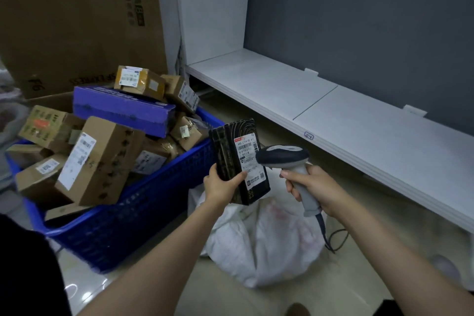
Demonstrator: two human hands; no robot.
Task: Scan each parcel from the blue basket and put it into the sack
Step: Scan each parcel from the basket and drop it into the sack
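Where the tall brown carton point(77, 20) stood at the back left and the long white shelf point(372, 123) ran along the grey wall on the right, the floor between them held the work. The blue basket point(143, 213) sat on the left, heaped above its rim with brown cardboard parcels point(102, 159), and a flat purple box point(120, 108) lay across the top of the heap. Just right of the basket slumped the white sack point(269, 244), its mouth partly hidden behind the raised parcel. Above that sack the black parcel point(223, 146) was held upright (patterned in gold, with a white shipping label point(247, 154) facing the person). The grey handheld scanner point(282, 155) aimed its head at the label from close by, and its cable trailed down to the floor. The right hand point(315, 187) was wrapped round the scanner's handle. The left hand point(220, 186) gripped the parcel's lower end, thumb curled over the front face.
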